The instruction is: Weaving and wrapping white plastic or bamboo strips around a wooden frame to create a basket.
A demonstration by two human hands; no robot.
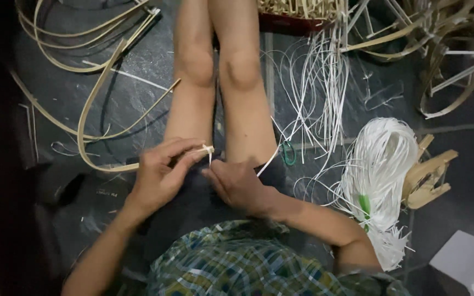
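I see my left hand [160, 175] pinching a thin white plastic strip [208, 150]; my right hand [237, 183] grips its tail. A bundled white strip hank [379, 164] lies at three o'clock.

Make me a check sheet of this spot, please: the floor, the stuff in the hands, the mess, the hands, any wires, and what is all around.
Surface: dark stone-like floor, person seated on it, legs stretched out.
Job's things: thin white strip pinched at the left hand's fingertips; a white strand runs off from the right hand.
Clutter: loose white strips; bundle of white strips tied with green; small green ring.
Grippers: left hand pinching; right hand closed, close beside it.
Cables: nothing seen.
Surroundings: bent cane hoops left; cane frames upper right; white sheet at the lower right corner.
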